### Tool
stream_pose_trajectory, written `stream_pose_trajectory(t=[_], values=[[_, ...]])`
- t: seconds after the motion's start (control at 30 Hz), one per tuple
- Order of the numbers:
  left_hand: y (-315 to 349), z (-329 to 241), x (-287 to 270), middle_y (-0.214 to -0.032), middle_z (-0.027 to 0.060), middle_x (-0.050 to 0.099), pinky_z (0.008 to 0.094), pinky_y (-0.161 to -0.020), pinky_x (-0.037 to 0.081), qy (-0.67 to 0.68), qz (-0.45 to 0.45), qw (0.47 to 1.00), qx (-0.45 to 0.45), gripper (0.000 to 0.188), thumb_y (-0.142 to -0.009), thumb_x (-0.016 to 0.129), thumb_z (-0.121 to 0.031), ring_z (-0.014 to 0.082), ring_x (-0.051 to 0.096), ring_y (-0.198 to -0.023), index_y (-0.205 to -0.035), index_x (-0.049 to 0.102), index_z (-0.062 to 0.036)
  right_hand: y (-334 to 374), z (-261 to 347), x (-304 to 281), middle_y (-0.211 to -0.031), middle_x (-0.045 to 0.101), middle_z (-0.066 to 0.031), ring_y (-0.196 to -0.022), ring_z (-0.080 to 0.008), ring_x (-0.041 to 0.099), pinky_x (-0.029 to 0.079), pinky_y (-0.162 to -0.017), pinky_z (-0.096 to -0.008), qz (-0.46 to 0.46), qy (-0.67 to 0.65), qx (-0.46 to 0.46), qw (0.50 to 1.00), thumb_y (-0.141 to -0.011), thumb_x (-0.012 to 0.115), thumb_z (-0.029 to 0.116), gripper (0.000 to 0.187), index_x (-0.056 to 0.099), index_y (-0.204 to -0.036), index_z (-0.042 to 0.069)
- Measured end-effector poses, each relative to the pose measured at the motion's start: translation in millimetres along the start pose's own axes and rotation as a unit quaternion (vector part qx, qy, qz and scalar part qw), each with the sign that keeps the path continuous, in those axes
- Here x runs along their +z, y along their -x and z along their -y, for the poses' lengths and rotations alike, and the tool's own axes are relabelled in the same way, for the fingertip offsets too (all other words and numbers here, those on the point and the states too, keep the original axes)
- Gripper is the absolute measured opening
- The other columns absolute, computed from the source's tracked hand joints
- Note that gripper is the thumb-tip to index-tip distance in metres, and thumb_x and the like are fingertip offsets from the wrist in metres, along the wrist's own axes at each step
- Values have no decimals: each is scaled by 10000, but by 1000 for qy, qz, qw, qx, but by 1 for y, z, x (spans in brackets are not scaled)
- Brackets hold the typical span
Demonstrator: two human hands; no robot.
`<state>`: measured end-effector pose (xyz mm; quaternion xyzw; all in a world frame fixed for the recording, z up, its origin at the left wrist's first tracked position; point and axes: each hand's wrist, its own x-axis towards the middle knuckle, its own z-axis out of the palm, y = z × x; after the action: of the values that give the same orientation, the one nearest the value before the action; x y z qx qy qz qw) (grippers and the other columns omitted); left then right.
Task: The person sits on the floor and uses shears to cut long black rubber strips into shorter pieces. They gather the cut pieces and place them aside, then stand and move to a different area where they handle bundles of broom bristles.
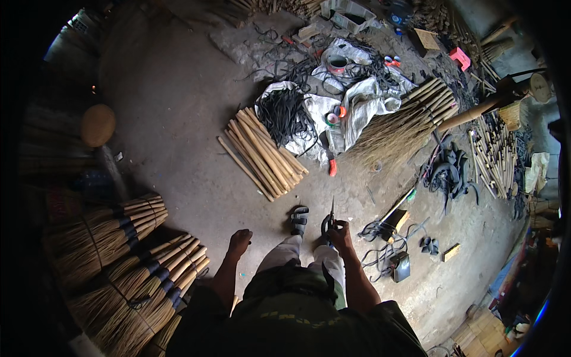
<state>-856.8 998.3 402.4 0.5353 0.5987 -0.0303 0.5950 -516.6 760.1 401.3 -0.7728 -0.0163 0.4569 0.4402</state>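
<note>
My right hand (341, 236) is closed around a pair of scissors (332, 209), whose narrow blades point away from me above my right foot. To the left, my left hand (240, 240) hangs over the floor with its fingers curled in; whatever may be inside is hidden. Ahead of both hands lies a bundle of pale wooden sticks (262, 153). Behind it, black strips (288, 116) are heaped on a white woven sack (363, 107). A red-handled tool (332, 167) rests on the floor near the sack, and rolls of tape (332, 118) sit on top of it.
Tied grass brooms (140, 285) are stacked at my left, and another broom bundle (410, 119) lies ahead right. A round wooden stool (98, 125) stands far left. Black rubber scraps (449, 172), a dark block (400, 266) and thin sticks (493, 154) lie to the right.
</note>
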Motion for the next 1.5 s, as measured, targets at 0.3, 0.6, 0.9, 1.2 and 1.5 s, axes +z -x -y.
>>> stream_pose_trajectory(t=[0.3,0.6,0.9,1.2,1.5], values=[[-5,36,-6,-938,52,650,311,-577,496,-126,84,989,-1,396,-957,613,-399,186,689,-787,-1130,642,-43,-35,108,51,-1213,647,-272,-1018,-280,691,560,-790,-390,28,61,-86,994,-833,694,129,594,401,-1318,-51],[12,18,-9,-867,69,630,351,-608,516,-17,23,999,-39,321,-977,609,-354,193,654,-701,-954,623,-34,-83,201,79,-1062,621,-178,-952,-226,630,539,-785,-372,42,-41,-221,973,-840,720,185,550,438,-1263,-25],[11,26,-11,-792,61,593,340,-530,484,-46,37,996,-61,357,-971,580,-397,185,639,-641,-877,609,-54,-82,120,25,-851,650,-117,-628,-174,622,488,-491,-337,-116,70,-132,982,-839,767,164,552,478,-1289,28],[-8,9,-1,-1143,59,664,391,-736,511,-68,97,986,-116,491,-955,645,-421,237,694,-932,-1315,597,-91,-54,77,-47,-1343,644,-219,-1214,-324,637,492,-1038,-407,-113,96,-205,967,-893,765,264,583,575,-1369,-14],[-18,-25,52,-1117,76,687,359,-682,518,-140,104,981,-87,460,-995,644,-364,253,714,-928,-1301,592,-25,138,-176,-112,-1000,711,-188,-842,-213,660,529,-729,-337,-143,96,54,983,-897,684,240,458,639,-1225,-78]])
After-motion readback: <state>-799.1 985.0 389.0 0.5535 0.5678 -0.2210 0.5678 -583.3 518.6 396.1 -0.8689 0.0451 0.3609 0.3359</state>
